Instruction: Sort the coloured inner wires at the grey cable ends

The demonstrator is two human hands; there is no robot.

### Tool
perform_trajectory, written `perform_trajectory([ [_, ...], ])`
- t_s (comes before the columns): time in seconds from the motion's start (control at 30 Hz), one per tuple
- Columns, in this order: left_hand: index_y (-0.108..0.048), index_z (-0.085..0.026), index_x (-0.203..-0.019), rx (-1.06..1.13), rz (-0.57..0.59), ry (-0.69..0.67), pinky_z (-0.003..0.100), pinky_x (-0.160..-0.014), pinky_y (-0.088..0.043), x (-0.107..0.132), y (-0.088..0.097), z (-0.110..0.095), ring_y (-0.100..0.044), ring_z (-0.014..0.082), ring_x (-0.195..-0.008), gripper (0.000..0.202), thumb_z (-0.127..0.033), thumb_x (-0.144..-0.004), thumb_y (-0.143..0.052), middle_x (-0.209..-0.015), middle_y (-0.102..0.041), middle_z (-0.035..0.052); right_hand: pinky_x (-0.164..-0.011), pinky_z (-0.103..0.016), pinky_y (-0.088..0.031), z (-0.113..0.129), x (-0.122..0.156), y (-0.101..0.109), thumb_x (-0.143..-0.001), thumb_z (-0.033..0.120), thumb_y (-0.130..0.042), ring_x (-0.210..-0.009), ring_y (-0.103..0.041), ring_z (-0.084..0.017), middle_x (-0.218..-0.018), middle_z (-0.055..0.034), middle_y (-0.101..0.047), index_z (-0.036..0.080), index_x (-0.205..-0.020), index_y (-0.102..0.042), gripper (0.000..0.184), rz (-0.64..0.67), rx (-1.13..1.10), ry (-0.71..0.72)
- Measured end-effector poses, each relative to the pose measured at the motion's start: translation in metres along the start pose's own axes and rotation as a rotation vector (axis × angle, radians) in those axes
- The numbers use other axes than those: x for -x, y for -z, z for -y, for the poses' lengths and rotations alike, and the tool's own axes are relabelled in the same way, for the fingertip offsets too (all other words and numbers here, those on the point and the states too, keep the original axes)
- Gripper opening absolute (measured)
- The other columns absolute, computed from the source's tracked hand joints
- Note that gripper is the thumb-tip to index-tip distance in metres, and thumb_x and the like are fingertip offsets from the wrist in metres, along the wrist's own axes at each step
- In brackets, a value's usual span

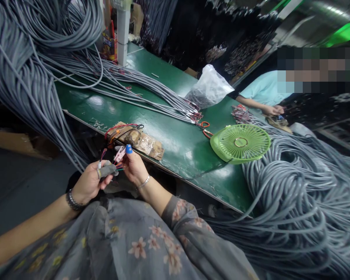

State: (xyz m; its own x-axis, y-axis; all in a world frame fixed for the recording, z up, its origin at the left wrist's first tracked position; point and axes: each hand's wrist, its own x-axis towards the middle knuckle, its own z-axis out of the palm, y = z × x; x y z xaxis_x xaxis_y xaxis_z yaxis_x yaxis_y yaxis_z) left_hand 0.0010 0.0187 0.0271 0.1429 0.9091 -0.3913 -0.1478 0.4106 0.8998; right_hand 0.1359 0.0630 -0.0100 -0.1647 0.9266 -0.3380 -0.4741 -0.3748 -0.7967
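Observation:
My left hand (89, 182) is closed around the end of a grey cable (107, 170), from which several thin coloured wires fan out. My right hand (133, 165) pinches those wire ends and a small white connector (119, 153); a blue cap covers one fingertip. Both hands hover just in front of the near edge of the green table (175, 144), over my lap. A taped brown block (137, 139) with red wires on it lies on the table edge right behind my hands.
Thick bundles of grey cable hang at the left (26, 74) and pile up at the right (297, 194). A row of cables with red-wired ends (151, 97) crosses the table. A green fan (240, 142) and a plastic bag (208, 87) lie further back. Another person's hands (272, 111) work at the far right.

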Motion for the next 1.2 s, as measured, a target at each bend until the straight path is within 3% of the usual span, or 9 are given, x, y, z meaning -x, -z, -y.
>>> perform_trajectory([
  [0.3, -0.060, -0.020, -0.056, 0.007, -0.056, -0.003, 0.020, -0.034, -0.022, 0.016, -0.001, 0.001, -0.037, 0.0060, -0.031, 0.038, -0.049, -0.053, -0.084, -0.039, -0.054, -0.0043, -0.058, -0.024, -0.049, 0.010, 0.007, 0.002, -0.092, 0.070, -0.064, -0.064, -0.057, -0.014, -0.074, -0.0025, -0.065, 0.020, -0.081, -0.069, 0.052, 0.113, -0.131, -0.179],
  [0.47, -0.062, -0.020, -0.057, 0.060, -0.155, -0.076, 0.020, -0.034, -0.028, 0.022, -0.003, 0.006, -0.042, 0.0070, -0.033, 0.033, -0.044, -0.054, -0.084, -0.043, -0.058, -0.0032, -0.059, -0.021, -0.049, 0.009, 0.011, 0.008, -0.087, 0.054, -0.078, -0.064, -0.053, -0.011, -0.073, 0.0022, -0.062, 0.020, -0.085, -0.069, 0.036, 0.144, -0.110, -0.124],
  [0.73, -0.064, -0.019, -0.055, 0.093, -0.268, -0.148, 0.018, -0.034, -0.032, 0.020, -0.012, 0.005, -0.045, 0.0063, -0.031, 0.032, -0.043, -0.050, -0.085, -0.042, -0.060, -0.0037, -0.060, -0.021, -0.050, 0.006, 0.008, 0.009, -0.084, 0.058, -0.082, -0.063, -0.054, -0.010, -0.071, 0.0037, -0.063, 0.019, -0.089, -0.070, 0.041, 0.131, -0.134, -0.119],
  [0.93, -0.064, -0.019, -0.056, 0.099, -0.265, -0.152, 0.017, -0.033, -0.031, 0.016, -0.015, 0.007, -0.045, 0.0059, -0.031, 0.034, -0.044, -0.051, -0.086, -0.043, -0.061, -0.0037, -0.070, -0.026, -0.054, 0.004, 0.006, 0.010, -0.088, 0.049, -0.080, -0.071, -0.060, -0.013, -0.075, 0.0009, -0.067, 0.019, -0.085, -0.071, 0.032, 0.140, -0.194, -0.129],
  [1.2, -0.062, -0.019, -0.053, 0.062, -0.244, -0.121, 0.017, -0.033, -0.032, 0.014, -0.014, 0.011, -0.045, 0.0062, -0.031, 0.034, -0.045, -0.051, -0.085, -0.043, -0.061, -0.0035, -0.067, -0.025, -0.051, 0.002, 0.006, 0.004, -0.090, 0.046, -0.079, -0.068, -0.059, -0.013, -0.077, -0.0004, -0.069, 0.019, -0.084, -0.072, 0.029, 0.107, -0.234, -0.134],
])
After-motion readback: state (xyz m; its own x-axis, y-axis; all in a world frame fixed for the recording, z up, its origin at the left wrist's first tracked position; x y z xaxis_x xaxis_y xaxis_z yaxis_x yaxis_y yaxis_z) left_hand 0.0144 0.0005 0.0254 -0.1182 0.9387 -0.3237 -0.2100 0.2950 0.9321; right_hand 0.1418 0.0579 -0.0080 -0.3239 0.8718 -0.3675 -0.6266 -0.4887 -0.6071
